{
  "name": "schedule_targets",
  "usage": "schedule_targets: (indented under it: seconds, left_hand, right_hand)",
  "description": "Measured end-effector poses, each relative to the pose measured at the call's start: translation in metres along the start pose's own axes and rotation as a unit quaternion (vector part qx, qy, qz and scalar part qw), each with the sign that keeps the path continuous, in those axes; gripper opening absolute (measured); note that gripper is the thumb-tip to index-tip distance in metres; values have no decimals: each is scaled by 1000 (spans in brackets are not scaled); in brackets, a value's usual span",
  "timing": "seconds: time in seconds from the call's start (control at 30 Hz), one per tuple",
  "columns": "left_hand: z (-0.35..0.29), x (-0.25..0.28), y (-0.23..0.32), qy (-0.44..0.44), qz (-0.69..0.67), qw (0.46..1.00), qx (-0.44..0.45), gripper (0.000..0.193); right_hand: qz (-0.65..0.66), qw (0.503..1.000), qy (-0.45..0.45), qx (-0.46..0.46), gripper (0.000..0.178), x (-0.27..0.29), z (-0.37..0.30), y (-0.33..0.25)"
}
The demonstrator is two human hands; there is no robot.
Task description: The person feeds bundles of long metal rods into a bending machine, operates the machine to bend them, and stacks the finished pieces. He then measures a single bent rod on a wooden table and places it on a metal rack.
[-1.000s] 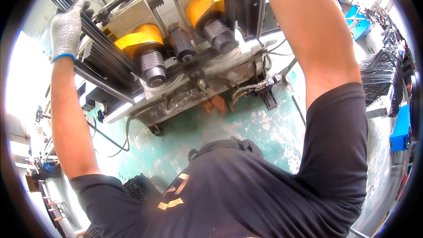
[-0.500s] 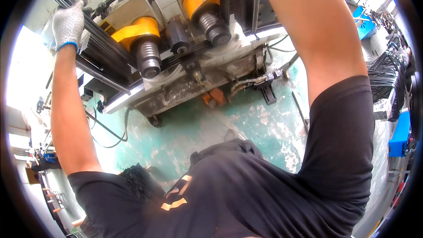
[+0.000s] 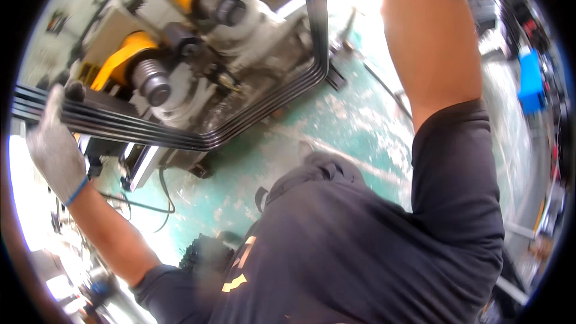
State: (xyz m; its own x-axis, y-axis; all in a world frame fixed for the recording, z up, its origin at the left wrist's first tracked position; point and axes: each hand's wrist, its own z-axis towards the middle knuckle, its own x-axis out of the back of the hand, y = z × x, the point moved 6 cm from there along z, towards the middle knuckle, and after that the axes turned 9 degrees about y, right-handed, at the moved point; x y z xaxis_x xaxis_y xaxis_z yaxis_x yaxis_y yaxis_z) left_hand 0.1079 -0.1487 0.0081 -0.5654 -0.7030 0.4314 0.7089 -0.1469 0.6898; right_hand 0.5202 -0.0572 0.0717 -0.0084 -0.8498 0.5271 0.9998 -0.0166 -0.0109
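Note:
My left hand (image 3: 55,144), in a grey knit glove with a blue cuff, is closed around one end of a bundle of black bent rods (image 3: 264,110). From that hand the rods run side by side to the right, bend twice and rise past the top edge. My right forearm (image 3: 429,36) reaches up out of the picture, so the right hand is hidden. Behind the bundle stands a machine with two yellow clamp arms (image 3: 125,59) over ribbed steel cylinders (image 3: 151,81). A dark hexagonal block (image 3: 182,38) sits between them.
Below the machine lies a worn green floor (image 3: 354,120) with a dark cable (image 3: 163,195) on it. A pile of black pieces (image 3: 205,255) is by my left side. Farther right are a blue box (image 3: 530,81) and cluttered racks.
The rods have come away from the machine's cylinders toward me and now hang in front of it. My left hand has moved left and down, and the view has turned.

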Motion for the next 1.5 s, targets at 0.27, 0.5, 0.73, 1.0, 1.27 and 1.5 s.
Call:
schedule_targets:
  seconds: [0.27,0.5,0.73,1.0,1.27,1.5]
  left_hand:
    - [-159,-147,30,-187,-368,908,70,17]
    - [-340,-248,64,-348,-421,826,135,25]
    - [-541,-288,150,-443,-308,836,98,23]
    - [-723,-358,241,-529,-387,751,81,25]
    - [-806,-411,243,-532,-309,786,-54,17]
    - [-841,-434,192,-532,-244,805,-94,16]
  right_hand:
    - [-107,988,-1,-107,22,112,-327,101]
    - [76,850,80,-516,13,147,-608,194]
    - [-25,684,39,-728,29,220,-796,289]
    - [-112,617,47,-778,33,277,-924,410]
    - [-139,614,75,-773,29,275,-949,468]
    - [-239,707,40,-665,30,262,-954,471]
